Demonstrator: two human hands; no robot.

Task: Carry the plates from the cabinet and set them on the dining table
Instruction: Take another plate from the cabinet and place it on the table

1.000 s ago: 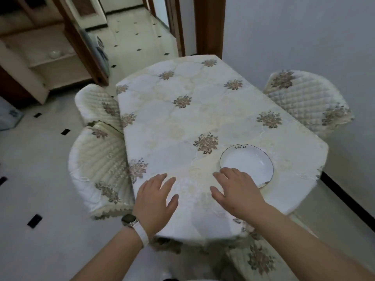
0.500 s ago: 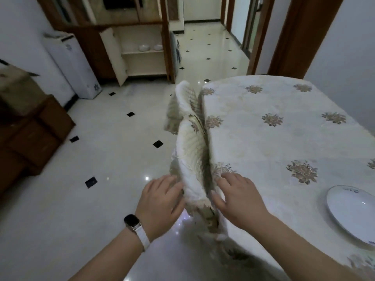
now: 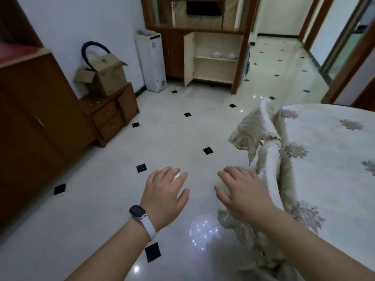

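Facing the open cabinet [image 3: 213, 57] at upper centre, the person stood beside the table [image 3: 324, 151] at right; two plates [image 3: 222, 55] waited on its shelf. Both hands [image 3: 165, 196] [image 3: 242, 196] hung empty, fingers spread, seemingly freed for fetching.

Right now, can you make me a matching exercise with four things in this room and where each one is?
Things:
1. two dishes
2. cardboard box
3. watch
4. white narrow appliance

Places:
A. on the left wrist
B. on the shelf of the open cabinet
C. on the floor, left of the cabinet, by the wall
D. on top of the low wooden drawer unit

Pairs: 1-B, 2-D, 3-A, 4-C
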